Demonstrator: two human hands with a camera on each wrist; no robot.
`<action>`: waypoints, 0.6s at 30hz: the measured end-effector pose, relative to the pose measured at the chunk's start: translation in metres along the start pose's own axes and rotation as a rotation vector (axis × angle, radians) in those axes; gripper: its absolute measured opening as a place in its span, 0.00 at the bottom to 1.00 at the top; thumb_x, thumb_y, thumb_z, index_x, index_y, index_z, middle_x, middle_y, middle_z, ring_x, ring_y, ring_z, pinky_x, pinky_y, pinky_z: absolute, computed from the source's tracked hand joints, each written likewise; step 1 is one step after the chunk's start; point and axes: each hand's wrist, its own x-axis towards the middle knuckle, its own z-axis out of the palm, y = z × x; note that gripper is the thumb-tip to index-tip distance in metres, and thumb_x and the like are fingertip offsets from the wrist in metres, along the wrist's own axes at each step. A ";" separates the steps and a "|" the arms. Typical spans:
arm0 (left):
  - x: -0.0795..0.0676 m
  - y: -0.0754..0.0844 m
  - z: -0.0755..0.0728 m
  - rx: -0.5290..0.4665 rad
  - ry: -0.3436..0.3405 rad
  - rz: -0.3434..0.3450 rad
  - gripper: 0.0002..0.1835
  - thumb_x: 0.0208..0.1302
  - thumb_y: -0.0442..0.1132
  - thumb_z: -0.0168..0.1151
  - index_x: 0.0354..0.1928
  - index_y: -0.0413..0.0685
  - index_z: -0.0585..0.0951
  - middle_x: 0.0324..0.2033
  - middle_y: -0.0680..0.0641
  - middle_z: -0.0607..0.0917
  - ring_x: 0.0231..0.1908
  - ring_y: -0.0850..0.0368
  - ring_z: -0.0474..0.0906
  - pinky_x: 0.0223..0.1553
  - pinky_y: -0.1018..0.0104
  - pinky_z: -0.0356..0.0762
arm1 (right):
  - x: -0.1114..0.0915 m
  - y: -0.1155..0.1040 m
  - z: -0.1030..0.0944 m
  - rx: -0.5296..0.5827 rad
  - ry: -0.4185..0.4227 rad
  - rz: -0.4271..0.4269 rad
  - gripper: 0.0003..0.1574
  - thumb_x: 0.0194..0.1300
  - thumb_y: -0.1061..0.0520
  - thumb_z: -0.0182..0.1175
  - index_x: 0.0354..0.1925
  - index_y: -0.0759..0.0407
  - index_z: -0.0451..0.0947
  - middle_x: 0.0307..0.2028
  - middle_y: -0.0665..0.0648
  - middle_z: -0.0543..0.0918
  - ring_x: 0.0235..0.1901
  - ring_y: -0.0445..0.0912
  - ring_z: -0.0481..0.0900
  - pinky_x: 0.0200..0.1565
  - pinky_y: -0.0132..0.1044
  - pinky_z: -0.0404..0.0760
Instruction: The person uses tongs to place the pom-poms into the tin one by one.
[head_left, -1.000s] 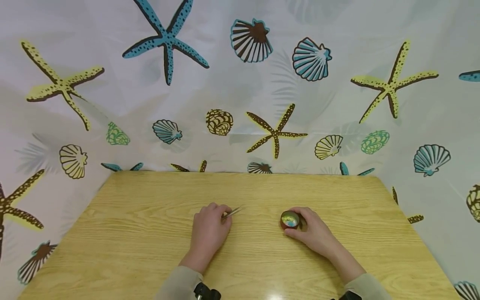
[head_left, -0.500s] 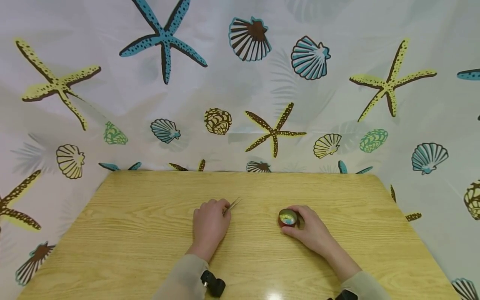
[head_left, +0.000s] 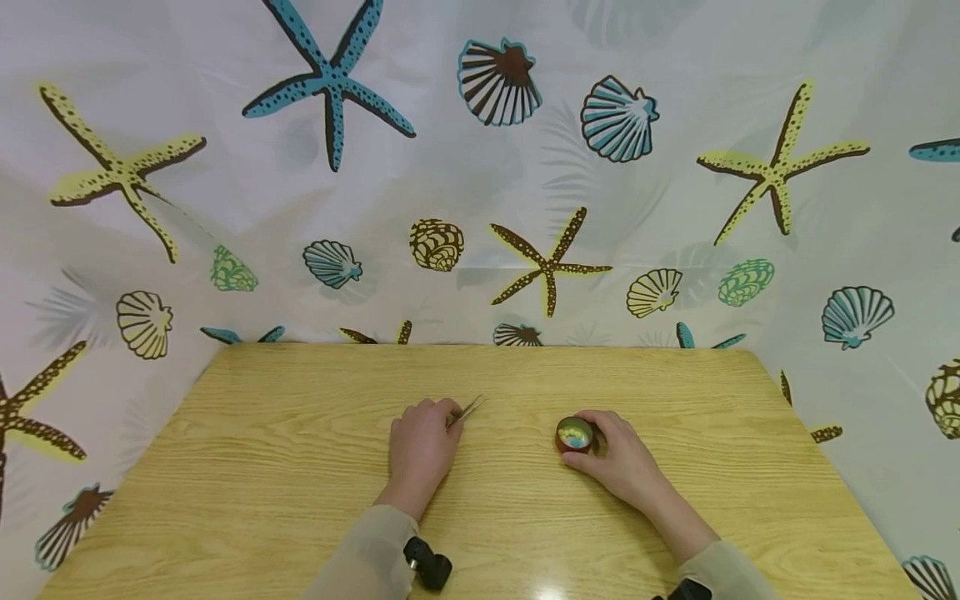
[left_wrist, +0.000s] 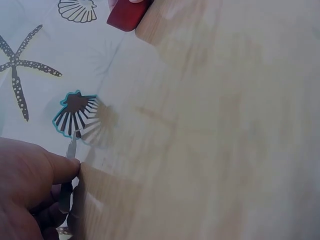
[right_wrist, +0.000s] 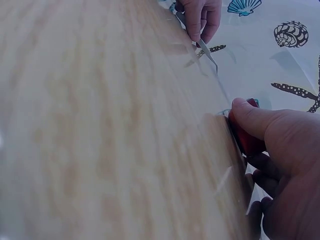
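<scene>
My left hand pinches a pair of slim metal tweezers between thumb and fingers, left of centre over the table. The thin tips point away and to the right; in the right wrist view the tweezers show a bent end with nothing at it. On the right, my right hand grips a small round red pot from its right side. Yellow, white and blue show inside its dark rim. In the right wrist view, the thumb lies along the red wall of the pot.
The pale wooden table spreads under both hands. A white cloth printed with starfish and shells hangs behind it and along both sides. Dark wrist cameras sit on the sleeves.
My left hand has shifted slightly forward and the tweezers' tips have swung away from me. The right hand and the pot stay nearly in place, only a touch further left.
</scene>
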 end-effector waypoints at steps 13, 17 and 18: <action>0.001 -0.003 -0.001 -0.034 -0.043 -0.014 0.11 0.73 0.43 0.77 0.51 0.47 0.91 0.37 0.47 0.88 0.39 0.44 0.83 0.43 0.45 0.78 | -0.003 -0.005 -0.002 -0.013 -0.001 -0.016 0.49 0.69 0.49 0.81 0.79 0.61 0.71 0.69 0.64 0.79 0.72 0.63 0.74 0.72 0.64 0.71; -0.001 -0.005 -0.006 -0.027 -0.062 0.002 0.16 0.75 0.47 0.75 0.56 0.46 0.90 0.45 0.44 0.89 0.47 0.40 0.83 0.49 0.41 0.78 | -0.005 -0.003 -0.003 -0.034 -0.004 -0.042 0.53 0.70 0.46 0.79 0.82 0.63 0.67 0.73 0.66 0.76 0.74 0.65 0.71 0.73 0.66 0.69; -0.002 -0.006 -0.008 -0.023 -0.065 0.012 0.17 0.75 0.48 0.75 0.57 0.46 0.89 0.47 0.43 0.89 0.49 0.39 0.83 0.51 0.39 0.78 | -0.006 -0.002 -0.004 -0.045 -0.003 -0.053 0.54 0.71 0.45 0.79 0.82 0.63 0.66 0.74 0.67 0.75 0.75 0.66 0.70 0.73 0.66 0.69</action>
